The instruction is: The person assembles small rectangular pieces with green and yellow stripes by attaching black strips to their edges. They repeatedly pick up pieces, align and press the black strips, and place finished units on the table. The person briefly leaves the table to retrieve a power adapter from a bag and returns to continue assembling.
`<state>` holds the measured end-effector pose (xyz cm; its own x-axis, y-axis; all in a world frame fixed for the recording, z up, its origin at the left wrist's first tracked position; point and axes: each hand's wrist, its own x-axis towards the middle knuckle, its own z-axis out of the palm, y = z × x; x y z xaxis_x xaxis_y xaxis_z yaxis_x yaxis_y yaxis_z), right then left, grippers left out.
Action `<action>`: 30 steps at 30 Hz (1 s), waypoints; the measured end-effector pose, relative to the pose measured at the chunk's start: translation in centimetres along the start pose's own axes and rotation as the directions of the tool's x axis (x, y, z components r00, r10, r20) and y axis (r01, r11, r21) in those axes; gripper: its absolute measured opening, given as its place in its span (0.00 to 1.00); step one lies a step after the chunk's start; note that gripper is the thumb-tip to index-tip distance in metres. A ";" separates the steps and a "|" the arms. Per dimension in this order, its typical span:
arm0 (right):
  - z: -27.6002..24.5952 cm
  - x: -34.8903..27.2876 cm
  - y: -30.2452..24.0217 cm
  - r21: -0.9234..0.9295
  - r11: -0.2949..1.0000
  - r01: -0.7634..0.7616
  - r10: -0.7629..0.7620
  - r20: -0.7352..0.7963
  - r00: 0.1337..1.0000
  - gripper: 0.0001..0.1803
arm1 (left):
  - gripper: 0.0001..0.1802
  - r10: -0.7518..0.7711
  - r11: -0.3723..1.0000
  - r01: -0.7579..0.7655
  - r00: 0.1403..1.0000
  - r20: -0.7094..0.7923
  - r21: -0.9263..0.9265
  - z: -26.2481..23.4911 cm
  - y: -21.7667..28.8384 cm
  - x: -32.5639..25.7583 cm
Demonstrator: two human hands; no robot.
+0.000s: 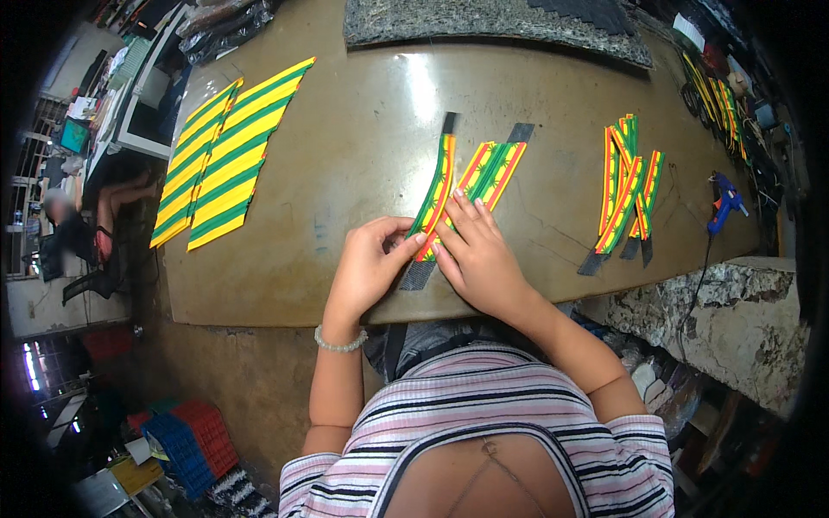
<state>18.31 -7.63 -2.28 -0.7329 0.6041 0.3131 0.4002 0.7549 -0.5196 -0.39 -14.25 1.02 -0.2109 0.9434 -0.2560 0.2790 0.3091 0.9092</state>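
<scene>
A patterned fabric strip (495,173) in green, yellow and red slants across the table before me, with a black end piece at its top and bottom. A narrower strip (442,168) of the same pattern, black-tipped at the top, lies to its left and meets it near my hands. My left hand (371,259) pinches the strips' left edge near the lower end, thumb on top. Stretched over the wide strip, the fingers of my right hand (479,255) lie flat and press it down. My fingers partly hide where the strips meet.
Striped yellow-green fabric pieces (237,155) lie at the left. A pile of similar strips (622,190) rests to the right, beside a blue glue gun (727,203) with a trailing cord. A grey felt-like mat (492,26) is at the back. Another person (78,224) sits far left.
</scene>
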 end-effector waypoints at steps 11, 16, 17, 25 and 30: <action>-1.1 -0.7 -0.9 0.009 0.983 0.185 -0.185 0.006 0.983 0.17 | 0.12 0.038 0.998 -0.041 0.995 -0.093 -0.039 0.5 -0.9 0.3; -0.4 -1.0 -1.2 -0.158 0.964 0.216 -0.215 0.024 0.976 0.17 | 0.11 0.053 0.909 -0.085 0.995 -0.088 -0.408 -0.6 -1.8 -1.3; -0.4 -0.8 -1.4 -0.179 0.961 0.209 -0.210 0.016 0.978 0.16 | 0.11 0.012 0.809 -0.067 0.995 -0.097 -0.585 -1.4 -2.0 -2.0; -4.6 -0.1 -2.3 0.405 0.908 -0.106 0.079 0.082 0.993 0.17 | 0.13 0.197 0.750 -0.236 0.971 -0.132 -0.617 -2.2 -1.5 -4.5; -6.5 -2.1 -2.8 0.940 0.278 -0.196 0.421 0.064 0.905 0.12 | 0.10 0.094 0.928 -0.070 0.994 0.049 -0.366 4.7 1.8 -4.4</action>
<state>22.28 -9.33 3.64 -0.5297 0.8481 0.0133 -0.2620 -0.1487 -0.9535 5.46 -17.28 2.18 -0.1371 0.9731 -0.1851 -0.0691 0.1770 0.9818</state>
